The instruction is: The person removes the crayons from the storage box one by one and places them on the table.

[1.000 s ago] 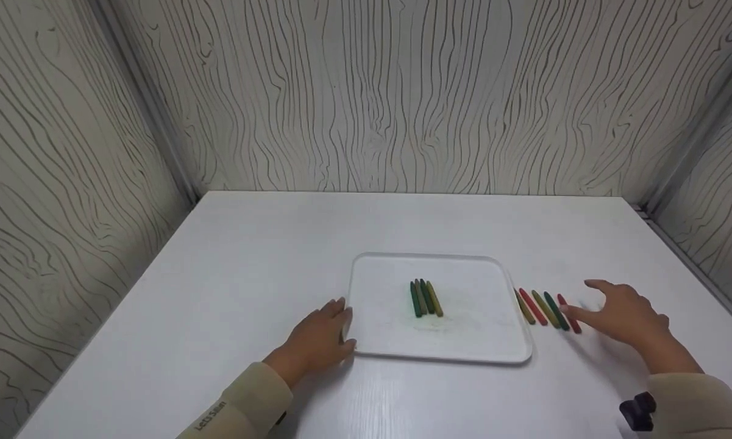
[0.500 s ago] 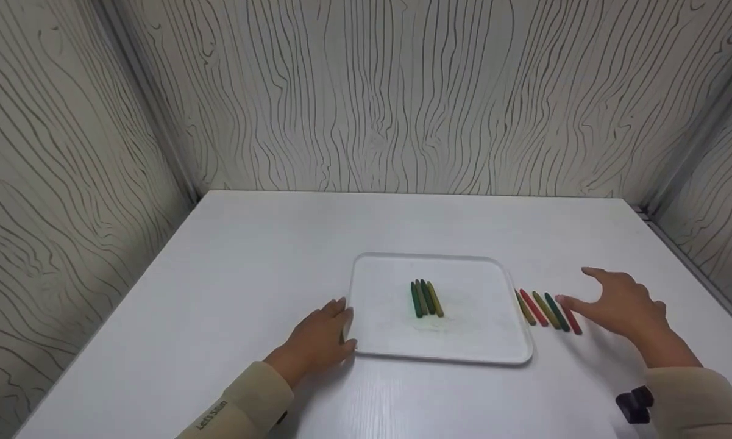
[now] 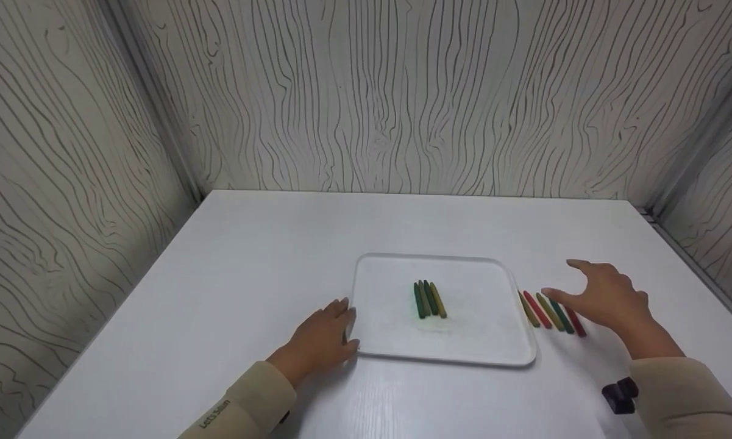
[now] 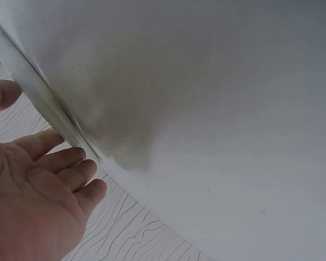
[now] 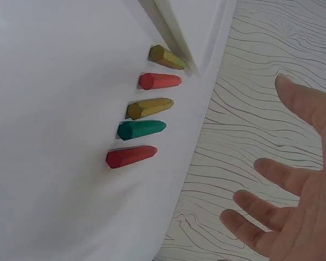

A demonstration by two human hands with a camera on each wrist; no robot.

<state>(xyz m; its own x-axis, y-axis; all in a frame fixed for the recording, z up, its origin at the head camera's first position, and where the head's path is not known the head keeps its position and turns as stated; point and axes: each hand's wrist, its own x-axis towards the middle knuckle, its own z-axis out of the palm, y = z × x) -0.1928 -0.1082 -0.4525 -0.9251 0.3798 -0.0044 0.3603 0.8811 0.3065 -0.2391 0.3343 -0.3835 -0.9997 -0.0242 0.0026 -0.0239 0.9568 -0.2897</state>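
Note:
A white tray point(image 3: 481, 329) lies on the table with several green and olive-yellow crayons point(image 3: 429, 300) side by side in it. My left hand point(image 3: 320, 338) rests at the tray's left edge. In the left wrist view its fingers point(image 4: 79, 174) touch the tray's rim point(image 4: 38, 89). To the right of the tray, several crayons lie in a slanted row: an olive one point(image 5: 165, 57), a light red one point(image 5: 160, 81), a yellow one point(image 5: 150, 107), a green one point(image 5: 142, 129) and a dark red one point(image 5: 131, 156). Over this row hovers my right hand point(image 3: 612, 299), thumb and fingers spread, holding nothing.
The white table point(image 3: 268, 244) reaches back to a wall point(image 3: 366, 110) with a wood-grain pattern. Another patterned wall point(image 3: 55, 152) stands on the left. Faint coloured smudges mark the tray's floor.
My right hand has moved left and slightly away from me, from the dark red crayon to above the middle of the row. The left hand has stayed at the tray.

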